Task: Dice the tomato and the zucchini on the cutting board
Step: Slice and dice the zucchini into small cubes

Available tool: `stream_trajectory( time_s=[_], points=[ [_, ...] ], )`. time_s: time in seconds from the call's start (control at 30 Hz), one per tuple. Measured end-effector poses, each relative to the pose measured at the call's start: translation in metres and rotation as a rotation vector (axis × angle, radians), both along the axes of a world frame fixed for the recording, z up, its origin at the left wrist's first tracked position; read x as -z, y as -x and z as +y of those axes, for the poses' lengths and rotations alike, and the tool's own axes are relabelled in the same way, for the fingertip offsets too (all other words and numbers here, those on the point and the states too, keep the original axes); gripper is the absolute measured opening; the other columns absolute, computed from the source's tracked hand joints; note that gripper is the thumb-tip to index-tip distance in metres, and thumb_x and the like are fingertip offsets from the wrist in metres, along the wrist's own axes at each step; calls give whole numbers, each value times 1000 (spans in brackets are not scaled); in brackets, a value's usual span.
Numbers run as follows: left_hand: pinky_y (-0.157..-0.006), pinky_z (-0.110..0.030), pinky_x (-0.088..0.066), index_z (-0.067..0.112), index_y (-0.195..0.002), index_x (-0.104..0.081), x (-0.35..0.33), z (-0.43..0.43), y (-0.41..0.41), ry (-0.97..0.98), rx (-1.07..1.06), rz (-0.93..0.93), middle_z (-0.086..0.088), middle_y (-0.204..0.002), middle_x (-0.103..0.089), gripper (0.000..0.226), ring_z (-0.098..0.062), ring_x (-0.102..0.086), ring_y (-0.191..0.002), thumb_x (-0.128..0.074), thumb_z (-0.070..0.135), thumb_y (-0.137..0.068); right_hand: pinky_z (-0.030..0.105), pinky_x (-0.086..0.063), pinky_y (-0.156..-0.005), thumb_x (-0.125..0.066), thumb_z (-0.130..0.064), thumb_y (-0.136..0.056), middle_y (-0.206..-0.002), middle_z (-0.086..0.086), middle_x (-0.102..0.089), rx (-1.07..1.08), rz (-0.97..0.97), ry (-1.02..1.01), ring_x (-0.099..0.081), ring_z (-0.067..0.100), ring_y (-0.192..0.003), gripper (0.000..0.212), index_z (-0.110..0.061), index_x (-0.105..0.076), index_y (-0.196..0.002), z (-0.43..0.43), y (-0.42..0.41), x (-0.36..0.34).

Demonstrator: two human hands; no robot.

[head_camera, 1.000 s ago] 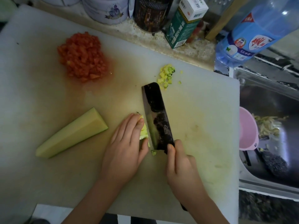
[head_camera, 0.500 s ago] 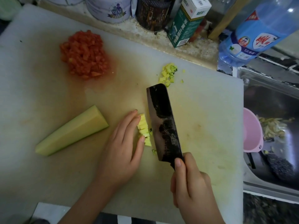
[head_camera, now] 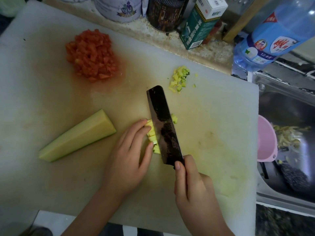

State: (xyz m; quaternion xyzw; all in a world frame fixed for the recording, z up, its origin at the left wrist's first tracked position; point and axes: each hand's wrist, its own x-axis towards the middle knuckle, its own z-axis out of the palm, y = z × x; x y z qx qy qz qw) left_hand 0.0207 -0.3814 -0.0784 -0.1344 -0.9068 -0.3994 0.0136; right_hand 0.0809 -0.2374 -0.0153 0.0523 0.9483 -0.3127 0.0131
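Right grip point(head_camera: 192, 189) is clamped round the handle of the dark cleaver point(head_camera: 163, 125), whose blade stands edge-down on the cutting board point(head_camera: 218, 116), hard against the zucchini strips point(head_camera: 152, 135). Left grip point(head_camera: 127, 159) holds those strips from the other side, with fingertips and thumb curled onto them. A zucchini wedge point(head_camera: 78, 137) lies further left, apart from the hand. Diced tomato point(head_camera: 92, 55) is heaped at the board's far left, and a small pile of diced zucchini point(head_camera: 179, 80) sits beyond the blade tip.

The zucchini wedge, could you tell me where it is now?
In the head view, the wedge lies on the board, left of the left hand, below the tomato dice.
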Motion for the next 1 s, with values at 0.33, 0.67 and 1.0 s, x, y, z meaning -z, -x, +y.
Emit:
stream_trajectory(
  time_s=[0.33,0.67,1.0],
  points=[
    [-113,-21,-30,7,-129,-55,3,0,1,-10,-3,15,-4,-140,-51,37,-15,-45,-132,-51,23,-96,25,-27,-32,-19,-50,-100,-43,-5,-37,-33,22,-51,-42,17,-38,29,-29,-36,-89,0,4,0],
    [-108,-31,-39,3,-121,-60,3,2,2,-3,-5,58,-9,-136,-55,31,-21,-51,-127,-59,15,-92,22,-14,-37,-19,-42,-101,-49,-13,-18,-6,-37,-200,-34,18,-30,30,-22,-36,-88,-10,8,-6],
    [-103,-40,-47,-3,-112,-67,4,3,2,-21,-15,123,-13,-130,-60,26,-23,-55,-125,-64,12,-91,23,-10,-37,-14,-39,-102,-39,-3,-27,7,-72,-296,-36,25,-25,38,-15,-41,-91,-19,8,-3]
  ],
)
